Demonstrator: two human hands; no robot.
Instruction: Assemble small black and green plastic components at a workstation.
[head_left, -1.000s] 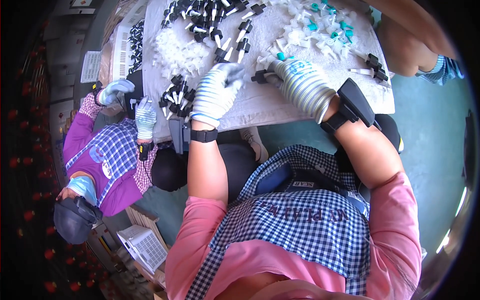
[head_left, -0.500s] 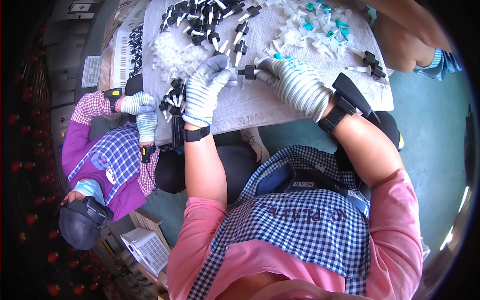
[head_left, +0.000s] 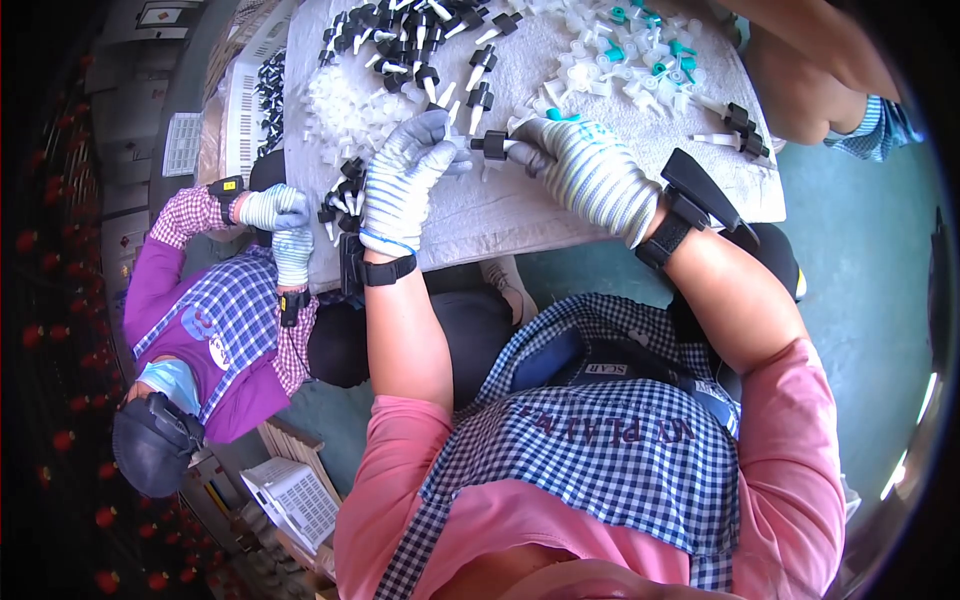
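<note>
Both hands wear white striped knit gloves. In my right hand (head_left: 590, 170) a black ribbed cap with a white stem (head_left: 491, 145) is pinched by the stem end, its black part pointing left. Close by, my left hand (head_left: 408, 185) is closed, thumb against fingers, on a small translucent plastic piece (head_left: 462, 146) facing the cap. Whether the two parts touch I cannot tell. Both hands are just above the white cloth-covered table (head_left: 480, 215). Left of my left hand lies a small cluster of black caps with white stems (head_left: 345, 192).
Beyond my hands lie a pile of translucent pieces (head_left: 352, 105), many black caps (head_left: 405, 40), and clear and teal parts (head_left: 620, 65). More black caps (head_left: 740, 125) lie near the right edge. A co-worker in purple (head_left: 220, 330) sits at left; another person's arm (head_left: 825, 45) reaches in at upper right.
The black cap and both my hands have shifted very slightly left; my grips look the same. The co-worker's head at left has moved a little.
</note>
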